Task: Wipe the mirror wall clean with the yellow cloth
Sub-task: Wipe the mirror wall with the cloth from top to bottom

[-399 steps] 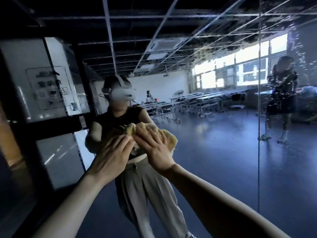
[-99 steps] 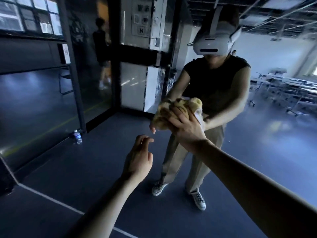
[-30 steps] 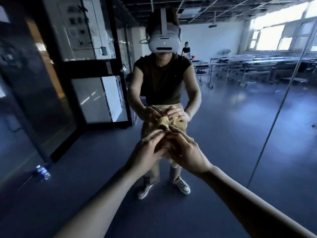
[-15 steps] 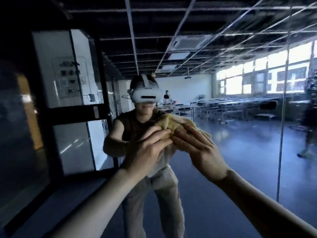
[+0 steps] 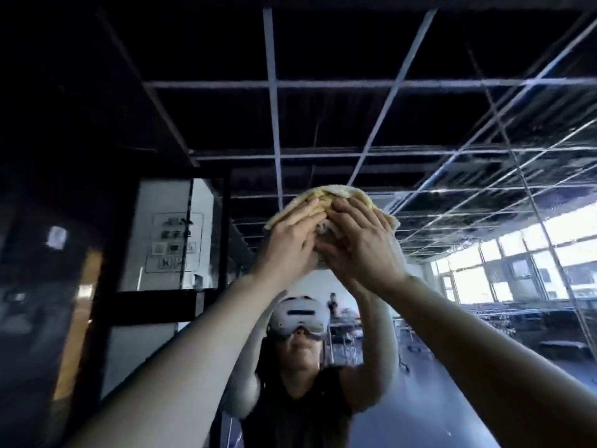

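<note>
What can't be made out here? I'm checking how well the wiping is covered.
- Head view: most of the yellow cloth is hidden under the left hand and right hand.
- Dirt on the mirror wall: too dim.
- Wall sign: text blurred.

dim room, daylight glaring from the windows (image 5: pixel 529 263) at right; soft motion blur, wide-angle bending at edges

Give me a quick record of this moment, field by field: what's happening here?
Setting: large dim room seen in a mirror wall
Tool: yellow cloth, bunched
Left hand: pressing the cloth to the glass
Right hand: pressing the cloth beside it
Height: above the headset in the person's reflection
</note>
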